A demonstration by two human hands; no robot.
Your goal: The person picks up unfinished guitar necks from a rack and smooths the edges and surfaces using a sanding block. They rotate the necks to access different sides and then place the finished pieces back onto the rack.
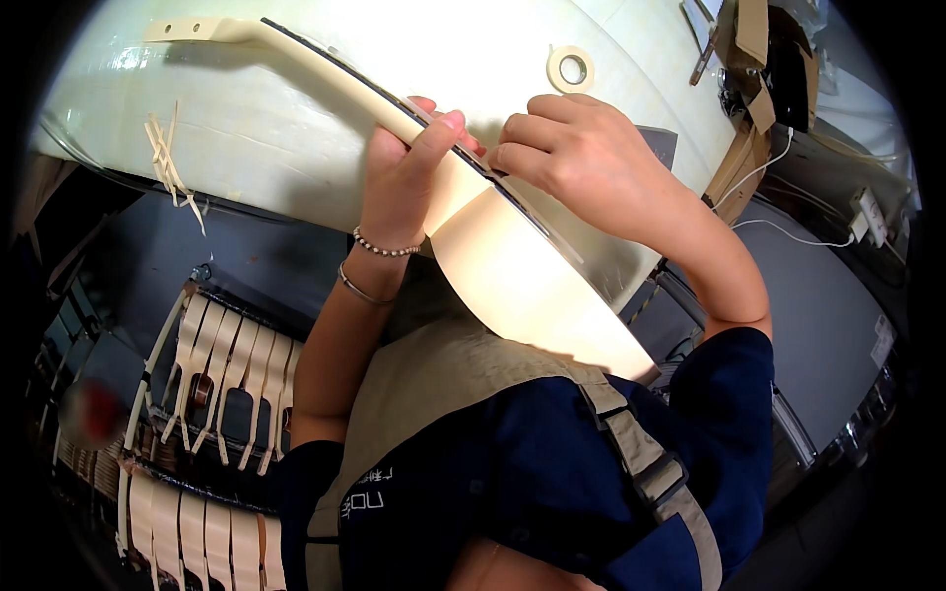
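A pale, bare-wood ukulele [532,276] lies slantwise before me on its edge, its body against my apron and its neck [325,74] pointing to the far left. A dark fretboard edge runs along its upper side. My left hand [402,172] is wrapped around the neck near the body, thumb on the fretboard side. Fingers curled together, my right hand [581,148] pinches at the fretboard edge where neck meets body; what it holds is hidden. A thin pale strip [557,241] lies along the edge just below those fingers.
On the pale worktable [473,49] are a roll of masking tape [554,73] and, at left, torn tape strips [168,163] hanging over its edge. Lower left, racks hold several wooden instruments [222,350]. Cardboard [744,158] and a white cable [798,236] stand to the right.
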